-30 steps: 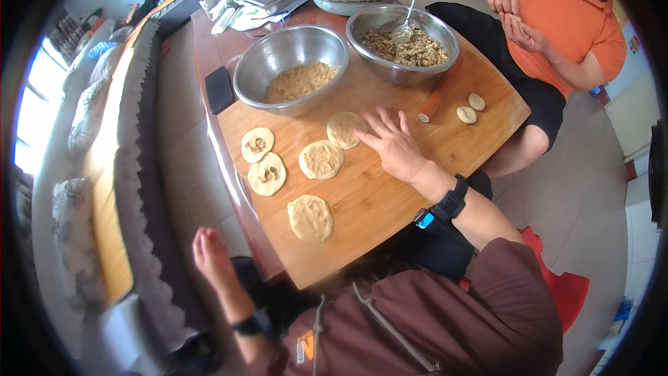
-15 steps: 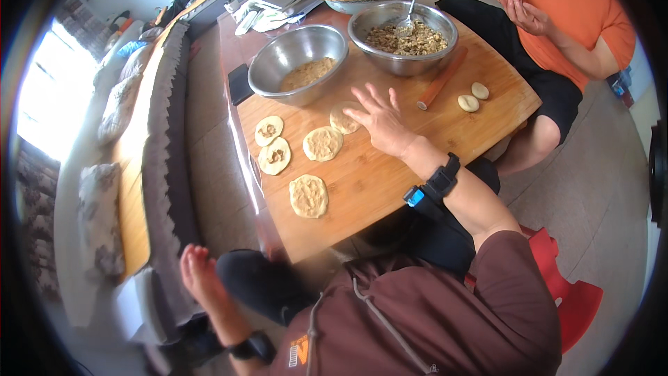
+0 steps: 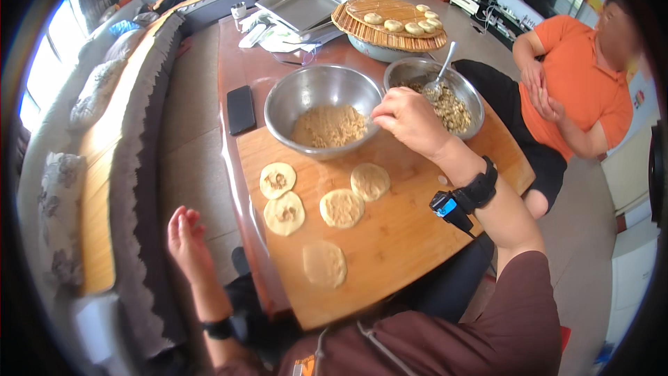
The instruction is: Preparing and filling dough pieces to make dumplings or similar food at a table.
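My right hand point(image 3: 412, 124) is closed at the near right rim of a steel bowl point(image 3: 282, 122), thumb and fingers pinching that edge. Crumbly tan filling point(image 3: 330, 127) covers the bowl's bottom. My left hand point(image 3: 188, 240) hovers off the board's left side, fingers loosely bent and partly apart, holding nothing. On the wooden board point(image 3: 390, 251) lie several flat dough rounds. Tan paste is spread over a middle round point(image 3: 342, 208), another beside it point(image 3: 370, 182) and a near one point(image 3: 324, 264). Two at the left point(image 3: 277, 180) carry only a dab at their centres.
A second steel bowl point(image 3: 474, 94) holds chopped filling and a spoon point(image 3: 445, 66). Behind it, a woven round tray point(image 3: 355, 17) bears several dough pieces. A phone point(image 3: 241, 110) and metal tray point(image 3: 303, 3) rest on the table. A person in orange point(image 3: 563, 76) sits at the right.
My right hand has left the dough rounds and closed on the bowl's rim; the bowl now sits apart from the phone. My view has shifted, and my arm now hides the rolling pin.
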The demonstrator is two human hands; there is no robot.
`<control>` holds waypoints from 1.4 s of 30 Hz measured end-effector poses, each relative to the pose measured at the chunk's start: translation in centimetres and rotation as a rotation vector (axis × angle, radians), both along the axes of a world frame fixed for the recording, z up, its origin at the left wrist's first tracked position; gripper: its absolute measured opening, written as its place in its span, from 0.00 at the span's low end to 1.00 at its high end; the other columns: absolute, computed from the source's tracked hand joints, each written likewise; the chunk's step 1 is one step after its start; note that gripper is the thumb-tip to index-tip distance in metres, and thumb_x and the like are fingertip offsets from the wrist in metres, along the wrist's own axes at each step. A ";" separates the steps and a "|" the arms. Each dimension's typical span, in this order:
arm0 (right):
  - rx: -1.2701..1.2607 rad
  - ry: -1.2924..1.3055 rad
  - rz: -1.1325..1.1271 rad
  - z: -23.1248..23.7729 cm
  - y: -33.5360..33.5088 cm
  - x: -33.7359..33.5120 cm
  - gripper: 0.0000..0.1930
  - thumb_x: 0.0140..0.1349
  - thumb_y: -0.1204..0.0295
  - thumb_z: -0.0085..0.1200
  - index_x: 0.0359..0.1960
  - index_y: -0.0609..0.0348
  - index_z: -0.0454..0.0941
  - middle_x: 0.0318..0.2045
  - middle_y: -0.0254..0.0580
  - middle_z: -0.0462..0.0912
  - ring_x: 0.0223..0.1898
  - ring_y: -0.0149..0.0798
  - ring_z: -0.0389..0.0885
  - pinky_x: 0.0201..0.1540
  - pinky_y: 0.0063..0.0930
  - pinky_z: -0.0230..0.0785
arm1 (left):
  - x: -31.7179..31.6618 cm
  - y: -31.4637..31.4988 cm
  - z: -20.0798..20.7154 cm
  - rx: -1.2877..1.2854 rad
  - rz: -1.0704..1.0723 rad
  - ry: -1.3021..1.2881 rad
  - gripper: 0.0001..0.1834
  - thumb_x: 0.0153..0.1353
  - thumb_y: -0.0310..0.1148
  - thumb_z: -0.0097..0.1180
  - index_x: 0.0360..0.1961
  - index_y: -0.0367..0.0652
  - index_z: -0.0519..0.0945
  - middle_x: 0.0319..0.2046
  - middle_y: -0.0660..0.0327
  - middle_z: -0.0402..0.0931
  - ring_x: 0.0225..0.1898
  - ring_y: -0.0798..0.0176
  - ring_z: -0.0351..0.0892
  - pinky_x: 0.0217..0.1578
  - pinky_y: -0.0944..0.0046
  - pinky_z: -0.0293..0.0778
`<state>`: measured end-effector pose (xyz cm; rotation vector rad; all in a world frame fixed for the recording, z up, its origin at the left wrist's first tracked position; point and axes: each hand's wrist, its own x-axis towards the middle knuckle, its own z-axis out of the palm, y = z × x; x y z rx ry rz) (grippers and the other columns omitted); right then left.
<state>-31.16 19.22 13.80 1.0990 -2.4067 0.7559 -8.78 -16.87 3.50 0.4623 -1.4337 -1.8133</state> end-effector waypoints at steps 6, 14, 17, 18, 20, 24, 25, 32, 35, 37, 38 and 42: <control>0.551 -0.082 0.113 -1.2 -4.6 -5.9 0.05 0.42 0.70 0.60 0.22 0.54 0.83 0.24 0.44 0.81 0.31 0.48 0.80 0.37 0.39 0.70 | -0.9 -0.6 -3.3 0.202 -0.073 -0.086 0.11 0.65 0.32 0.48 0.46 0.42 0.75 0.35 0.65 0.77 0.36 0.72 0.75 0.31 0.73 0.69; 0.957 -0.179 0.142 -3.2 -8.2 -8.9 0.06 0.39 0.71 0.62 0.20 0.59 0.81 0.24 0.49 0.81 0.31 0.49 0.81 0.35 0.38 0.69 | -2.2 0.0 -3.0 0.226 -0.168 -0.128 0.12 0.65 0.34 0.48 0.47 0.41 0.74 0.35 0.66 0.75 0.38 0.72 0.74 0.33 0.74 0.68; 0.919 -0.151 0.140 -4.8 -8.5 -9.4 0.10 0.37 0.68 0.65 0.18 0.59 0.79 0.22 0.49 0.78 0.34 0.52 0.76 0.38 0.41 0.67 | -2.2 0.5 -2.9 0.257 -0.166 -0.138 0.13 0.65 0.35 0.49 0.47 0.41 0.74 0.36 0.66 0.75 0.38 0.72 0.74 0.33 0.74 0.69; 0.900 -0.151 0.153 -5.2 -8.5 -9.4 0.09 0.37 0.69 0.65 0.18 0.59 0.79 0.23 0.48 0.78 0.34 0.52 0.75 0.38 0.41 0.67 | -2.1 0.6 -3.0 0.259 -0.161 -0.138 0.13 0.65 0.35 0.49 0.47 0.41 0.74 0.36 0.66 0.75 0.38 0.72 0.74 0.33 0.74 0.69; 0.874 -0.146 0.167 -5.8 -8.5 -9.0 0.08 0.39 0.70 0.63 0.17 0.59 0.78 0.22 0.49 0.78 0.33 0.52 0.76 0.37 0.41 0.69 | -2.0 0.5 -3.1 0.248 -0.193 -0.136 0.13 0.65 0.34 0.49 0.47 0.41 0.74 0.36 0.66 0.76 0.39 0.72 0.75 0.33 0.74 0.69; 0.875 -0.144 0.214 -6.2 -8.9 -8.8 0.06 0.39 0.72 0.62 0.16 0.60 0.77 0.21 0.51 0.78 0.30 0.52 0.78 0.35 0.41 0.70 | -2.1 0.9 -2.6 0.294 -0.122 -0.109 0.13 0.65 0.32 0.48 0.47 0.37 0.73 0.34 0.61 0.76 0.35 0.69 0.76 0.30 0.73 0.70; 0.856 -0.091 0.235 -6.7 -8.8 -8.7 0.05 0.39 0.73 0.61 0.16 0.60 0.77 0.20 0.51 0.78 0.29 0.52 0.78 0.34 0.40 0.70 | -1.7 0.5 -2.9 0.277 -0.162 -0.121 0.13 0.65 0.33 0.48 0.47 0.39 0.73 0.35 0.64 0.76 0.37 0.70 0.75 0.31 0.73 0.70; 0.749 0.029 0.084 -4.8 -7.3 -9.9 0.06 0.46 0.68 0.56 0.19 0.57 0.80 0.21 0.50 0.78 0.28 0.51 0.78 0.35 0.42 0.69 | -3.8 -0.1 -3.3 0.258 -0.162 -0.071 0.13 0.64 0.32 0.49 0.47 0.38 0.74 0.35 0.62 0.76 0.36 0.70 0.75 0.31 0.73 0.69; 0.480 -0.094 0.069 -2.8 -5.3 -8.6 0.09 0.50 0.68 0.55 0.24 0.61 0.80 0.24 0.49 0.79 0.31 0.47 0.79 0.36 0.38 0.70 | -4.0 0.1 -2.9 0.288 -0.153 -0.053 0.13 0.65 0.33 0.49 0.47 0.38 0.75 0.35 0.62 0.76 0.37 0.70 0.75 0.32 0.72 0.69; 0.194 -0.297 0.070 -1.1 -4.4 -6.1 0.07 0.53 0.72 0.55 0.27 0.63 0.81 0.23 0.44 0.79 0.29 0.38 0.80 0.34 0.28 0.71 | -3.7 -0.1 -3.2 0.311 -0.137 -0.081 0.13 0.65 0.34 0.49 0.46 0.38 0.75 0.35 0.63 0.76 0.37 0.70 0.75 0.33 0.72 0.69; 0.196 -0.297 0.067 -0.7 -3.3 -4.2 0.07 0.53 0.72 0.55 0.27 0.63 0.81 0.23 0.44 0.79 0.29 0.38 0.80 0.34 0.28 0.71 | -3.4 -0.1 -2.9 0.306 -0.135 -0.077 0.13 0.65 0.34 0.49 0.46 0.38 0.75 0.35 0.63 0.76 0.37 0.70 0.75 0.34 0.72 0.69; -0.088 -0.505 -0.048 -3.5 0.4 4.3 0.04 0.51 0.75 0.57 0.28 0.60 0.81 0.25 0.43 0.79 0.30 0.40 0.78 0.34 0.29 0.70 | -2.4 -0.3 -3.1 0.310 -0.121 -0.083 0.13 0.65 0.33 0.49 0.46 0.38 0.75 0.36 0.62 0.77 0.38 0.69 0.75 0.34 0.71 0.69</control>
